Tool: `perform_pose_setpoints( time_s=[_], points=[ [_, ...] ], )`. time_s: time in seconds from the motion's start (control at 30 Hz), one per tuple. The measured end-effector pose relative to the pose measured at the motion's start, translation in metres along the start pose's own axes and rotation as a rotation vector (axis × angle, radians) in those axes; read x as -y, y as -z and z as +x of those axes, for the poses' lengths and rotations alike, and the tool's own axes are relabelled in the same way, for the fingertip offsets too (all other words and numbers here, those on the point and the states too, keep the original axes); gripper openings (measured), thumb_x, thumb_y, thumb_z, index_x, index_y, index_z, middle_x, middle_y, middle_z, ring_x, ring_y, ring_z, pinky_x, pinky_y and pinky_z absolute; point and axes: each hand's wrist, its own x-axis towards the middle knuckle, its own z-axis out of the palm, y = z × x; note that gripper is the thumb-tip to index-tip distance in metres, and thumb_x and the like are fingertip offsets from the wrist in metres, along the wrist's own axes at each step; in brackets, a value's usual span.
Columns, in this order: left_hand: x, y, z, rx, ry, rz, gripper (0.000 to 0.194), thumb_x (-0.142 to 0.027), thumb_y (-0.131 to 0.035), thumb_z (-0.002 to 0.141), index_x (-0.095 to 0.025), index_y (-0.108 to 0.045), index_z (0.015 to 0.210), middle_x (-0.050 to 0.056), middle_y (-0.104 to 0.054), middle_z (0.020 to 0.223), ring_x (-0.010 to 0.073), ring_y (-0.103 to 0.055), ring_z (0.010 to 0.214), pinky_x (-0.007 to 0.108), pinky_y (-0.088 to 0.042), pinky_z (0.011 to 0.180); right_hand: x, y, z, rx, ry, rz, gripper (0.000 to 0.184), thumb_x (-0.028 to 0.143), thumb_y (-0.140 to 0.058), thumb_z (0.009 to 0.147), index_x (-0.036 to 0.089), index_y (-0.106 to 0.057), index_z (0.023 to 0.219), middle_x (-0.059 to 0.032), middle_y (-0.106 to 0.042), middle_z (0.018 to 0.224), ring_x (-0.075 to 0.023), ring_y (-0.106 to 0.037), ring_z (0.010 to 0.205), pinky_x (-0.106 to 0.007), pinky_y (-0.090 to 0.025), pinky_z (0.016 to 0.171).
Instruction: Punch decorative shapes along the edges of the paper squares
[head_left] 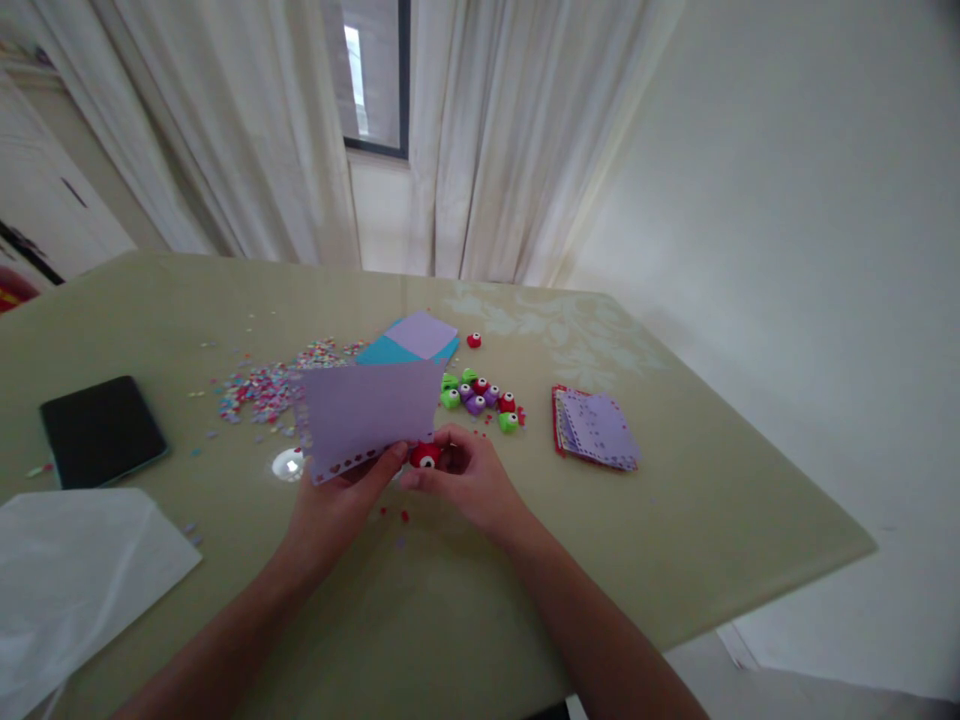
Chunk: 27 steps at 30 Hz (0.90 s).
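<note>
My left hand point(341, 495) pinches the lower edge of a lilac paper sheet point(371, 408), held up above the table; small heart holes run along its bottom edge. My right hand point(465, 478) is closed round a small red paper punch point(425, 457), right at the sheet's lower right corner. Both hands hover just above the pale green table point(675, 500). A few red paper bits lie on the table under the hands.
Several small green, purple and red punches point(480, 393) cluster behind the sheet. A stack of punched papers point(596, 428) lies to the right, blue and lilac sheets point(412, 338) behind. Confetti point(262, 385) spreads left, beside a black tablet point(101, 430) and white paper point(67, 580).
</note>
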Motion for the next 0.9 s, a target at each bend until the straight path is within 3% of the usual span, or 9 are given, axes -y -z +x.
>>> perform_pose_setpoints(
  time_s=[0.13, 0.27, 0.63, 0.9],
  points=[
    [0.005, -0.002, 0.0, -0.033, 0.068, -0.033, 0.039, -0.051, -0.088, 0.065, -0.024, -0.081, 0.093, 0.01, -0.088, 0.103, 0.0361, -0.084, 0.1, 0.048, -0.068, 0.096, 0.003, 0.001, 0.002, -0.005, -0.013, 0.123, 0.049, 0.042, -0.105, 0.057, 0.022, -0.077, 0.091, 0.0022, -0.074, 0.081, -0.0151, -0.061, 0.07, -0.029, -0.046, 0.067],
    [0.012, -0.003, 0.0, -0.075, 0.121, -0.006, 0.051, -0.055, -0.09, 0.066, -0.02, -0.082, 0.104, 0.014, -0.087, 0.11, 0.0366, -0.083, 0.104, 0.053, -0.066, 0.1, 0.002, 0.003, 0.004, -0.033, -0.046, 0.158, 0.049, 0.042, -0.106, 0.056, 0.023, -0.078, 0.091, 0.0012, -0.077, 0.085, -0.0157, -0.065, 0.072, -0.029, -0.049, 0.068],
    [0.019, -0.001, 0.005, -0.071, 0.098, -0.016, 0.05, -0.057, -0.091, 0.065, -0.022, -0.081, 0.099, 0.013, -0.087, 0.107, 0.0358, -0.082, 0.1, 0.047, -0.067, 0.093, 0.001, 0.006, 0.003, -0.032, -0.088, 0.282, 0.051, 0.053, -0.105, 0.062, 0.021, -0.077, 0.09, 0.0016, -0.074, 0.083, -0.0128, -0.065, 0.068, -0.028, -0.053, 0.07],
    [0.01, -0.004, -0.002, -0.07, 0.097, 0.023, 0.034, -0.053, -0.087, 0.07, -0.027, -0.082, 0.091, 0.006, -0.088, 0.099, 0.0354, -0.083, 0.097, 0.041, -0.068, 0.085, 0.0, 0.005, 0.003, -0.042, -0.092, 0.221, 0.05, 0.057, -0.103, 0.061, 0.02, -0.082, 0.086, 0.0006, -0.072, 0.076, -0.0124, -0.059, 0.066, -0.027, -0.049, 0.068]
  ],
)
